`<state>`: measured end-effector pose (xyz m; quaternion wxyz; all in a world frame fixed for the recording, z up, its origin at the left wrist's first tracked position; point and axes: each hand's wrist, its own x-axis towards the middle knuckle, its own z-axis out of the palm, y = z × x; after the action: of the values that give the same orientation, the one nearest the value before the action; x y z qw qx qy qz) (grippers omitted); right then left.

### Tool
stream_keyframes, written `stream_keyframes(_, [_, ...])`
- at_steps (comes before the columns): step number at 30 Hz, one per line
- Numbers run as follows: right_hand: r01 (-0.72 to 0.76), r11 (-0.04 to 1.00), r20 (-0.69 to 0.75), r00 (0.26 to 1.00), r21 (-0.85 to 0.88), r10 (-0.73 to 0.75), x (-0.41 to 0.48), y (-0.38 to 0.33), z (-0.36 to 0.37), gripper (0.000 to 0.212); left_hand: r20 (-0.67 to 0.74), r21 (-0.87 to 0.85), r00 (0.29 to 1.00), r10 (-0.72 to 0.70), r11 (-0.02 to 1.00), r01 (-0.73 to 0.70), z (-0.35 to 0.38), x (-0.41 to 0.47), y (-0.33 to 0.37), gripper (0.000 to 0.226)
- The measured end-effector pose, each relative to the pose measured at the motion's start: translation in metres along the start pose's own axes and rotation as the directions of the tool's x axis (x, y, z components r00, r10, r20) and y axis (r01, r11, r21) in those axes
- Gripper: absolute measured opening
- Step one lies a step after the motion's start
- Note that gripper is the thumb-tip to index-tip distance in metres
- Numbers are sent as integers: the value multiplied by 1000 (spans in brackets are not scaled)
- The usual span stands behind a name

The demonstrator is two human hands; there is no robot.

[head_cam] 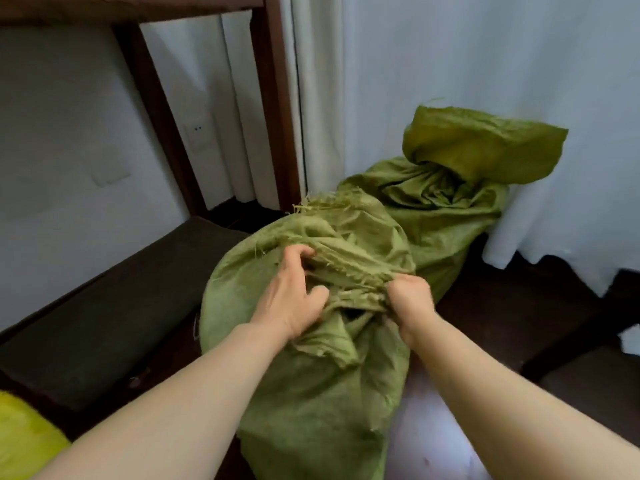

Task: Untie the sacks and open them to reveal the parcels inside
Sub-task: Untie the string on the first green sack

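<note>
left hand (294,292), right hand (410,299): both grip near sack (311,393) frayed mouth | far sack (450,188) just behind

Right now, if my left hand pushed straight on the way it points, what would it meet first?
The bunched cloth of the near sack, which your left hand is gripping; the far sack probably lies beyond it.

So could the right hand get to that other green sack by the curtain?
Probably yes, once it lets go. The right hand grips the bunched mouth of the near sack, and the other sack lies just behind with nothing in between.
</note>
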<state>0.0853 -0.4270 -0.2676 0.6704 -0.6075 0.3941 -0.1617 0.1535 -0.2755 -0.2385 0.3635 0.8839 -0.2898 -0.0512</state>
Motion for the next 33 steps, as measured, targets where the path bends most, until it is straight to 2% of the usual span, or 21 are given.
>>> stream_keyframes(2, [-32, 988, -307, 949, 149, 77, 25, -22, -31, 28, -196, 13, 980, 13, 1000, -11, 4, 14, 2, 36])
stream_keyframes(4, [66, 956, -474, 877, 287, 82, 37, -37, -48, 49, -263, 105, 965, 26, 995, 2, 8, 29, -3, 35])
stream_keyframes(5, [77, 966, -516, 854, 247, 64, 38, -40, -53, 56, -242, 160, 969, 42, 987, -3, 11, 37, -6, 44])
stream_keyframes(6, [69, 993, -535, 845, 96, -7, 35, -40, -52, 59, -194, 219, 980, 48, 976, -5, 14, 45, -8, 60])
stream_keyframes(8, [173, 943, -553, 773, -285, -310, 26, -36, -39, 56, -53, 320, 997, 50, 947, -31, 18, 56, -10, 95])
stream_keyframes(9, [268, 847, -511, 700, -459, -498, 19, -34, -29, 54, 15, 345, 999, 39, 938, -42, 19, 59, -8, 105])
stream_keyframes(11, [514, 579, -327, 499, -633, -802, 5, -33, -9, 49, 134, 391, 991, 7, 919, -59, 27, 73, -10, 114])
stream_keyframes(13, [641, 180, 3, 274, -746, -962, 0, -36, 5, 42, 228, 486, 974, -3, 867, -111, 31, 84, -10, 105])
stream_keyframes(14, [638, -32, 215, 212, -770, -953, 2, -36, 10, 41, 264, 494, 964, -10, 861, -126, 32, 89, -12, 97])
stream_keyframes(15, [620, -178, 413, 257, -764, -874, 8, -36, 11, 42, 290, 456, 956, -47, 885, -95, 33, 94, -13, 90])
stream_keyframes(16, [585, -217, 523, 425, -782, -739, 12, -36, 10, 46, 297, 418, 951, -88, 907, -47, 34, 97, -15, 88])
stream_keyframes(17, [517, -196, 523, 622, -833, -583, 19, -32, 7, 52, 287, 408, 952, -110, 913, -18, 35, 99, -18, 92])
stream_keyframes(18, [430, -130, 440, 775, -893, -453, 29, -27, 2, 62, 275, 431, 954, -117, 902, -13, 38, 98, -20, 100])
stream_keyframes(19, [345, -39, 336, 876, -938, -346, 39, -22, -4, 72, 266, 464, 958, -104, 885, -33, 39, 97, -21, 106])
stream_keyframes(20, [285, 50, 260, 923, -957, -283, 46, -18, -9, 82, 265, 492, 960, -85, 868, -59, 43, 97, -23, 109])
stream_keyframes(22, [266, 209, 213, 946, -941, -246, 54, -8, -14, 95, 245, 549, 966, -83, 833, -67, 48, 99, -24, 106])
stream_keyframes(24, [283, 355, 194, 944, -891, -265, 58, 1, -9, 97, 199, 651, 978, -56, 753, -90, 51, 104, -21, 95])
stream_keyframes(27, [282, 475, 139, 939, -834, -314, 62, 15, 0, 93, 204, 836, 977, 53, 511, -203, 44, 108, -10, 43])
stream_keyframes(29, [254, 546, 99, 950, -798, -295, 62, 20, 0, 91, 225, 870, 970, 93, 429, -243, 39, 104, -7, 31])
stream_keyframes(30, [239, 585, 88, 957, -775, -275, 61, 21, -1, 87, 246, 850, 966, 84, 460, -257, 37, 100, -8, 33])
stream_keyframes(33, [247, 643, 123, 965, -725, -232, 51, 20, -7, 72, 346, 647, 938, 16, 721, -251, 27, 86, -9, 35])
